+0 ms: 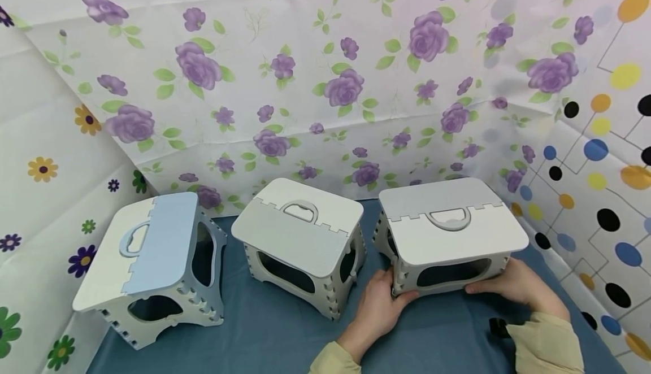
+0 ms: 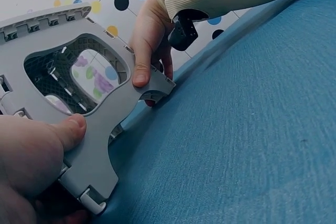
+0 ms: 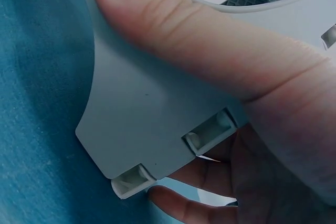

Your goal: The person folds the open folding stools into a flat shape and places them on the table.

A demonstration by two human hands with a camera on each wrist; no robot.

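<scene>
A folding step stool [image 1: 460,242] with a pale grey and white top stands unfolded at the right. My left hand [image 1: 375,305] grips its near left leg, the thumb lying along the front panel [image 2: 100,145]. At the near right leg, my right hand [image 1: 526,289] holds on low down. Its thumb [image 3: 210,40] crosses the face of the leg while the other fingers curl behind, beside the slotted bottom edge. An oval opening in the panel shows the dark lattice underside. The leg's foot is close over the blue cloth in the left wrist view.
A second grey-and-white folding stool [image 1: 297,244] stands in the middle, a blue-and-white one [image 1: 163,249] at the left. Blue cloth [image 1: 264,334] covers the surface. Behind hangs a purple-flowered sheet [image 1: 305,52], with a dotted sheet [image 1: 600,193] on the right side.
</scene>
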